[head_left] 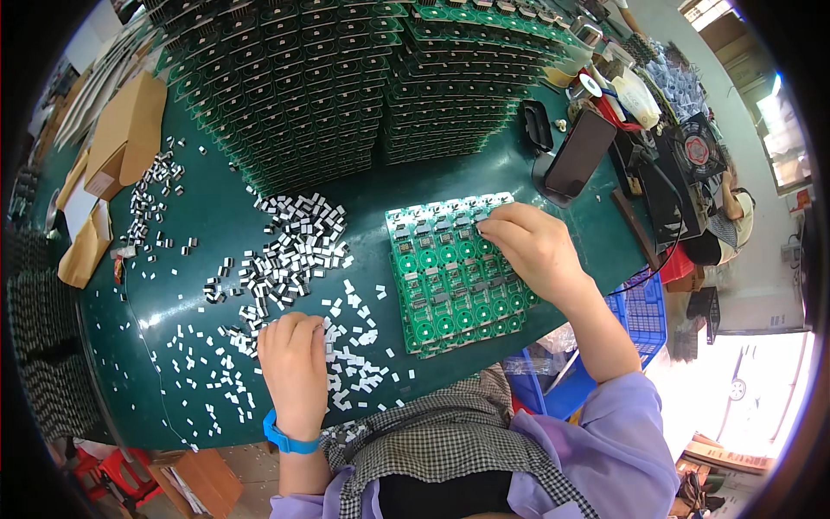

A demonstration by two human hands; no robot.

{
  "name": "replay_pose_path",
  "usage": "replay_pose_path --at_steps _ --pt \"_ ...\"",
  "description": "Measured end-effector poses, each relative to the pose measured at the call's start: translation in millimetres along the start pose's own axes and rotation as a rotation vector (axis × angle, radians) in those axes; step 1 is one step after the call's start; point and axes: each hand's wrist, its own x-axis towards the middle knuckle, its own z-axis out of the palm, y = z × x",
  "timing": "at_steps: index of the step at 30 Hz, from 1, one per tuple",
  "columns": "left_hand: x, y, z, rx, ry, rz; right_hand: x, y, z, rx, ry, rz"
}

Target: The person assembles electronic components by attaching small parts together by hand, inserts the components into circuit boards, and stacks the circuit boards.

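The right grip (538, 251), fingertips drawn together, is at the far-right corner of the green circuit panel (462, 288), which lies mostly leftward on the bench (369, 259). The left grip (292, 362), fingers bunched, has white tabs (372, 372) beside it, black-and-white blocks (298, 246) beyond. Whether either holds anything, I cannot tell.

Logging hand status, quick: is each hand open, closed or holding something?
Left hand: closed beside the white pieces; can't tell if holding one.
Right hand: pinched closed at the circuit board; can't tell if holding a part.
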Motion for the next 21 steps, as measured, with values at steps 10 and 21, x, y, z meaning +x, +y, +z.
replay_pose_path --at_steps 10,21 --pt "-19 46 17 -1.541 -0.114 -0.261 -22 -101 -6 0.636 -0.015 0.142" --pt "-26 56 21 -1.118 0.016 0.034 -46 -115 17 1.224 0.028 0.522"
